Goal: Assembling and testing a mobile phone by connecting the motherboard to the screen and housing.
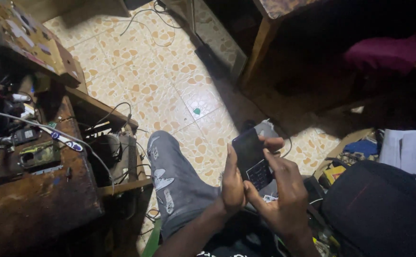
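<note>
The person sits and holds a small black keypad phone (pixel 252 159) with both hands above the lap. The left hand (pixel 233 183) grips the left edge of the phone, its fingers closed together along the side and behind the body of the phone. The right hand (pixel 284 190) supports the phone from the right and from below; its fingers are curled around the phone, one fingertip shows over the top right edge, and the thumb lies on the keypad. The phone is tilted, its dark screen is at the top and the keys are at the bottom.

Under the hands there is the left knee in grey ripped jeans (pixel 177 178). The floor (pixel 155 76) is of pale tiles with an orange pebble pattern. At the left stands a worn wooden workbench (pixel 36 200) with cables, a white cable (pixel 60 135) and small electronic parts on it, and a cardboard box (pixel 32 38) is above it. At the right, near the right hand, lies a black bag (pixel 384 209), and behind it a white paper (pixel 405 150)
</note>
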